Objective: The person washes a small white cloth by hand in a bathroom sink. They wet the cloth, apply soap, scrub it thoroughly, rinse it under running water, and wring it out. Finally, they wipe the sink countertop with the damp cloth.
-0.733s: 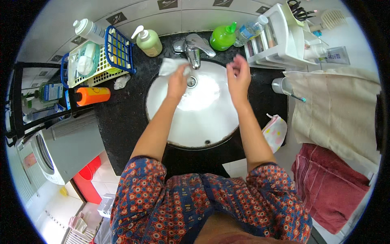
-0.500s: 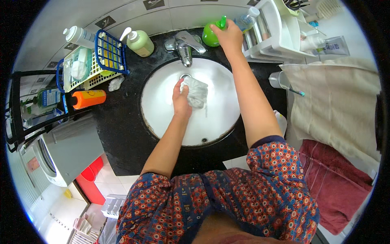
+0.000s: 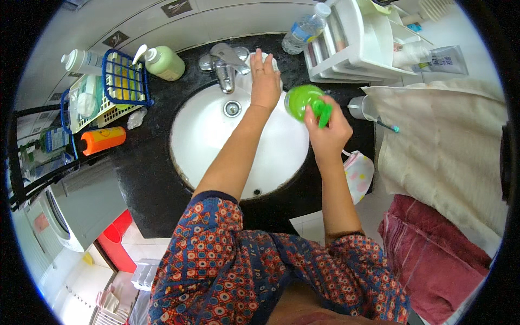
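Note:
My left hand (image 3: 265, 86) lies flat with its fingers stretched out on a white cloth (image 3: 275, 63), on the black counter just right of the faucet (image 3: 223, 70). Most of the cloth is hidden under the palm. In my right hand (image 3: 331, 132) is a green pump bottle (image 3: 297, 101), gripped near its green top and tilted, lifted over the right edge of the white sink (image 3: 211, 146). The bottle looks slightly blurred.
A pale green pump bottle (image 3: 165, 63), a blue basket (image 3: 125, 81) and an orange bottle (image 3: 104, 140) stand left. A clear bottle (image 3: 301, 35) and white shelf unit (image 3: 346, 40) stand back right. Towels (image 3: 439, 146) hang right, near a cup (image 3: 357, 108).
My left hand has taken the cloth out of the sink onto the counter behind it. My right hand has lifted the green pump bottle off the counter and brought it nearer.

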Demonstrator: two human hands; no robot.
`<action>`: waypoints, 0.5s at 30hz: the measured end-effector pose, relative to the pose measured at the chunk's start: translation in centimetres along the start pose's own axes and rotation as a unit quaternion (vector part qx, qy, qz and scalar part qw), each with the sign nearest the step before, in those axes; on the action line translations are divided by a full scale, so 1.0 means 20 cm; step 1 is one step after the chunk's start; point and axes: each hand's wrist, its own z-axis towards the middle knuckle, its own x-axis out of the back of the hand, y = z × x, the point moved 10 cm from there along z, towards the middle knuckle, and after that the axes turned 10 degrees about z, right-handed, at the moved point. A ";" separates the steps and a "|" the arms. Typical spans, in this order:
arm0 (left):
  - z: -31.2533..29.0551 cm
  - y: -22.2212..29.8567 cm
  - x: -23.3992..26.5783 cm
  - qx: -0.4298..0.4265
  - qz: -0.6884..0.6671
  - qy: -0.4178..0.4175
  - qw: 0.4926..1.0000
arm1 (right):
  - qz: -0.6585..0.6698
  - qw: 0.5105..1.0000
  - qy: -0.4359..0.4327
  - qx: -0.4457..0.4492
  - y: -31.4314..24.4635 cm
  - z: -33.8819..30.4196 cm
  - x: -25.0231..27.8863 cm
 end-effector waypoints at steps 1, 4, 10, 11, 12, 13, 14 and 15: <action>0.04 0.00 -0.06 -0.016 0.040 0.001 0.999 | -0.001 1.000 -0.001 0.000 0.00 -0.03 0.04; 0.19 -0.05 -0.18 -0.036 0.086 -0.006 0.996 | 0.021 0.998 -0.013 -0.057 0.06 -0.10 0.11; 0.35 -0.06 -0.19 -0.018 0.027 -0.025 0.999 | 0.116 0.984 -0.045 -0.127 0.13 -0.18 0.11; 0.32 -0.05 -0.18 -0.036 0.023 -0.038 0.998 | 0.098 0.989 -0.041 -0.108 0.12 -0.18 0.12; 0.29 -0.05 -0.16 -0.053 0.021 -0.047 0.997 | 0.082 0.992 -0.039 -0.085 0.11 -0.16 0.12; 0.23 -0.01 -0.12 -0.101 0.028 -0.005 0.995 | 0.065 0.995 -0.036 -0.064 0.09 -0.14 0.12; 0.14 -0.03 -0.16 -0.087 0.021 -0.053 0.995 | 0.058 0.997 -0.025 -0.053 0.08 -0.11 0.12; 0.02 -0.02 -0.14 -0.085 0.009 -0.053 0.995 | 0.052 0.998 -0.014 -0.041 0.06 -0.08 0.12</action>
